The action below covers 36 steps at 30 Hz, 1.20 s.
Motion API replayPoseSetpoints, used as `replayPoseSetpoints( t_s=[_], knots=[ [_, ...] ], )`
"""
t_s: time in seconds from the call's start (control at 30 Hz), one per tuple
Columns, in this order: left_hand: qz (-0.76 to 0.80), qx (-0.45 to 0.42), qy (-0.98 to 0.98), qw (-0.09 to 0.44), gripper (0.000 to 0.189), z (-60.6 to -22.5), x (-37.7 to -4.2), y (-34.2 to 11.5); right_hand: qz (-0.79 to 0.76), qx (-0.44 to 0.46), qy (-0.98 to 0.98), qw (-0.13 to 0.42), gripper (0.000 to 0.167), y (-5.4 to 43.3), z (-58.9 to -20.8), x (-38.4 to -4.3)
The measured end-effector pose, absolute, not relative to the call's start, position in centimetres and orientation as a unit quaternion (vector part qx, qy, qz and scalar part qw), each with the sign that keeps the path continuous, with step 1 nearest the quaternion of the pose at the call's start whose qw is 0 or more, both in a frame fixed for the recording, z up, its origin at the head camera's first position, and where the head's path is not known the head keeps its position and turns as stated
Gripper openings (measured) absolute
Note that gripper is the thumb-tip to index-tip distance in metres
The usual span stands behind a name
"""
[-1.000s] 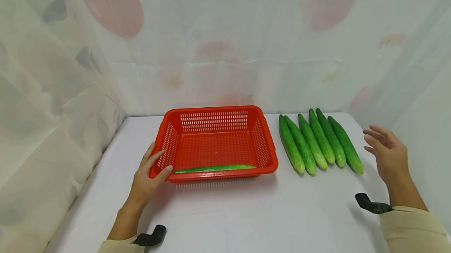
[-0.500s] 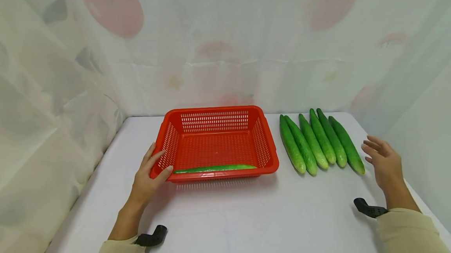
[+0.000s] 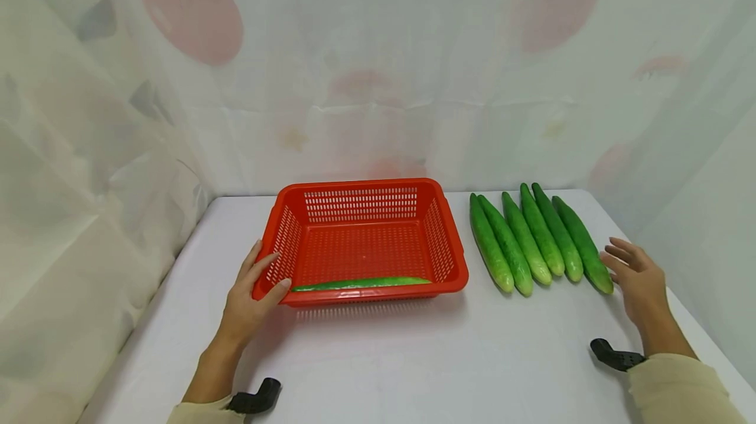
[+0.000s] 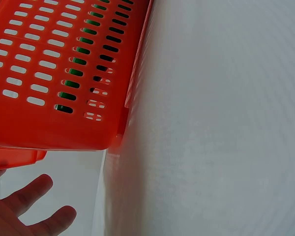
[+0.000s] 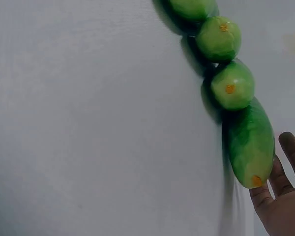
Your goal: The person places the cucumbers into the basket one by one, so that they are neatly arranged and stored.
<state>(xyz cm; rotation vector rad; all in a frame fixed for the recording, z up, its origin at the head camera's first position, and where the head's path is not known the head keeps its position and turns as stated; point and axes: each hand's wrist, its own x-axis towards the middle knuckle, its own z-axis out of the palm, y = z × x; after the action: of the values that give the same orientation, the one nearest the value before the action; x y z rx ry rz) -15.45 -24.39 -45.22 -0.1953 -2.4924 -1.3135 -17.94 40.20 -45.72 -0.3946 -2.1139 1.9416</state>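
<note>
A red plastic basket (image 3: 361, 250) with slotted walls stands on the white table, one green cucumber (image 3: 360, 283) lying along its front inside edge. My left hand (image 3: 243, 306) rests at the basket's front left corner, thumb and a finger over the rim; in the left wrist view its other fingers (image 4: 32, 191) are spread and straight beside the wall. Several cucumbers lie side by side right of the basket. Beside the rightmost cucumber (image 3: 581, 243) is my right hand (image 3: 640, 283), fingers loosely bent and not around it. The right wrist view shows its fingertips close to that cucumber (image 5: 250, 142); contact is unclear.
A white table (image 3: 449, 358) carries everything. Behind it hangs a pale curtain (image 3: 366, 83) with faded red prints, and more sheeting (image 3: 94, 214) closes off the left side. Black wrist devices (image 3: 256, 398) sit on both forearms.
My right hand has moved down and left, coming in beside the rightmost cucumber. The left hand, basket and cucumbers have stayed in place.
</note>
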Motion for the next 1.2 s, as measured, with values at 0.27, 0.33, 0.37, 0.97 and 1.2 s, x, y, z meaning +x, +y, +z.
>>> replayPoseSetpoints(
  t_s=[0.27, 0.33, 0.37, 0.97, 1.2],
  knots=[
    [-0.461, -0.068, -0.870, 0.158, 0.054, -45.2, -15.4, -24.4, 0.575, -0.154, -0.799, 0.085, 0.064, 40.2, -46.9, -18.3],
    [-0.463, -0.069, -0.870, 0.158, 0.054, -45.2, -15.4, -24.4, 0.539, -0.149, -0.825, 0.080, 0.066, 40.2, -47.0, -18.4],
    [-0.462, -0.069, -0.870, 0.158, 0.054, -45.2, -15.4, -24.4, 0.520, -0.147, -0.838, 0.077, 0.067, 40.2, -47.1, -18.4],
    [-0.461, -0.069, -0.871, 0.155, 0.055, -45.1, -15.4, -24.3, 0.422, -0.144, -0.891, 0.083, 0.070, 39.8, -47.6, -19.3],
    [-0.462, -0.071, -0.870, 0.157, 0.055, -45.1, -15.4, -24.4, 0.425, -0.220, -0.875, 0.075, 0.066, 39.6, -47.1, -19.4]
  ],
)
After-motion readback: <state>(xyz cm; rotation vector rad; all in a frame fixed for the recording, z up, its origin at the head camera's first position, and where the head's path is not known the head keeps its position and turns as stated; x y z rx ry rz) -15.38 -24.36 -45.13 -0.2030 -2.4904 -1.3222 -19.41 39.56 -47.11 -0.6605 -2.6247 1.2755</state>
